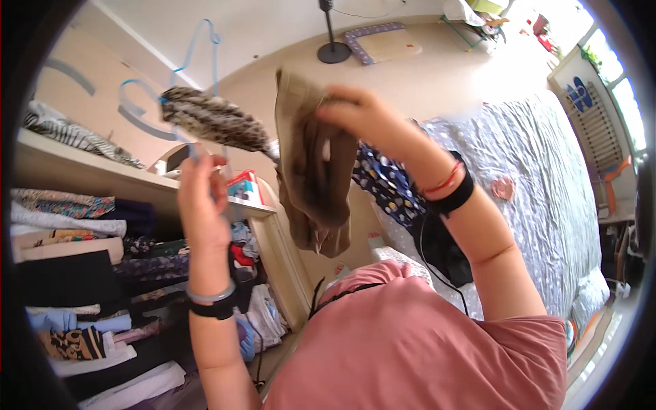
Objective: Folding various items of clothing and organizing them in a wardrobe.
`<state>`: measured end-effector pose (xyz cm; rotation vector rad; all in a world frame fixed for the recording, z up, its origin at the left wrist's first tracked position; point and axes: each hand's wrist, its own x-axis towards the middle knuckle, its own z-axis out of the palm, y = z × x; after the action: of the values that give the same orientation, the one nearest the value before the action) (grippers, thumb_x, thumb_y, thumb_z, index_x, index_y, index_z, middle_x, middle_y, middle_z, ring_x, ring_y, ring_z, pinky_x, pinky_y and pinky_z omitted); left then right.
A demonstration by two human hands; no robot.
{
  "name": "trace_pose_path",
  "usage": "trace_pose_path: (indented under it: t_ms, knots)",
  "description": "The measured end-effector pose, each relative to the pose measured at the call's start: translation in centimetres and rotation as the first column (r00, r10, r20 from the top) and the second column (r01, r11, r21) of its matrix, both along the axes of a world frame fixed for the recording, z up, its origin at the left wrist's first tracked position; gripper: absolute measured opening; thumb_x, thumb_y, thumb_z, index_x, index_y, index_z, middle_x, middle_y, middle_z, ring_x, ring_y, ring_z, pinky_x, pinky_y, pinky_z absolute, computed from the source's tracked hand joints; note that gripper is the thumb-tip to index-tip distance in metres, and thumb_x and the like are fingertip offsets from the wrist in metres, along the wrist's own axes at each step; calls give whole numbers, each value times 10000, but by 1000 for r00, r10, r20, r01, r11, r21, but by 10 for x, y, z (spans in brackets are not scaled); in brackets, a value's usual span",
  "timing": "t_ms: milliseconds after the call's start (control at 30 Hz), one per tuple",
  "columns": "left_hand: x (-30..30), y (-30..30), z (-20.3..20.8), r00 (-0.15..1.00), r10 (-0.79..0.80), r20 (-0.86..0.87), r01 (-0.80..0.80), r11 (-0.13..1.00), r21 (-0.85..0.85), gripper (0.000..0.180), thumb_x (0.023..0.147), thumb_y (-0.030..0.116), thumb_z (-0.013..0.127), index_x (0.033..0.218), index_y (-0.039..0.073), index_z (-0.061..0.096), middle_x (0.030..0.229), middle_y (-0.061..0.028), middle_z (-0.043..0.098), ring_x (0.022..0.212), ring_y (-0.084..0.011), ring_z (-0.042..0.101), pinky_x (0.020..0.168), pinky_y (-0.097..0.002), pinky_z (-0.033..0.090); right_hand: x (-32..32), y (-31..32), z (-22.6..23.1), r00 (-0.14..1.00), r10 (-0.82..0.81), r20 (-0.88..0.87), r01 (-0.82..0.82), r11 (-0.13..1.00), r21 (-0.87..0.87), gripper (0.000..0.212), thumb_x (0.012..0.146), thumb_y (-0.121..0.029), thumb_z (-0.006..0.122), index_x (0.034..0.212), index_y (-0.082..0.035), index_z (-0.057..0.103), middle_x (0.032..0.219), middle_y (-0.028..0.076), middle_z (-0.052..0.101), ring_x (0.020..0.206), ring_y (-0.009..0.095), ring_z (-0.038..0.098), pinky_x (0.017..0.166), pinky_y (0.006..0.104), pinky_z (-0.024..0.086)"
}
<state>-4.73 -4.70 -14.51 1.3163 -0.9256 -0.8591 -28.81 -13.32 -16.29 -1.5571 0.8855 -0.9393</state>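
Note:
My left hand (203, 184) is raised beside the shelf, its fingertips closed on a light-blue hanger (186, 60). A leopard-print cloth item (215, 119), grey-brown and furry-looking, extends from the hanger toward the middle. My right hand (347, 109) grips an olive-brown garment (295, 102) near its top edge. The garment hangs down in front of me in loose folds, its lower part blurred. Its exact kind I cannot tell.
Open shelves (164, 179) at left hold several folded clothes (75, 273). A bed (533, 171) with a grey-blue patterned sheet fills the right, and dark dotted cloth (389, 181) lies at its near edge. A black stand base (333, 52) and a mat (376, 42) lie beyond.

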Motion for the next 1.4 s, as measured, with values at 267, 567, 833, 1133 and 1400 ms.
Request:
trace_pose_path:
  t_ms: [267,567,833,1133,1400]
  knots:
    - [50,23,-50,1000,-13,22,10,994,111,183,938,232,504,852,72,528,641,29,461,463,-7,331,381,-173,182,-166,-11,15,739,-370,563,372,921,117,261,920,-135,510,1151,-21,552,1031,77,630,901,159,615,783,293,496]
    - [28,35,-123,998,-45,-39,54,958,281,150,946,226,509,866,101,532,779,-2,573,487,1,376,373,-157,202,-323,14,-220,623,-775,106,683,605,409,236,911,-181,535,1113,-59,556,902,27,596,767,139,557,694,272,474]
    - [-2,47,-137,997,-68,-25,72,937,343,188,958,193,503,808,82,516,722,6,540,464,-4,328,406,-170,220,-324,101,-368,691,-682,238,364,613,702,265,880,-244,594,1088,-81,579,874,40,621,722,125,565,588,249,472]
    - [-13,75,-169,900,-291,324,153,908,390,219,962,172,501,783,46,514,685,53,442,594,-15,338,527,-195,267,-87,107,-307,972,-27,-235,176,745,643,406,903,-290,577,1206,-21,548,1148,97,610,1091,202,546,887,328,447]
    - [-40,81,-193,865,-393,311,205,844,496,197,954,159,523,805,31,518,734,31,510,657,-26,403,577,-195,334,-170,148,-411,662,-584,-469,749,523,405,293,813,-171,573,1001,38,656,952,209,669,906,330,648,824,366,497]
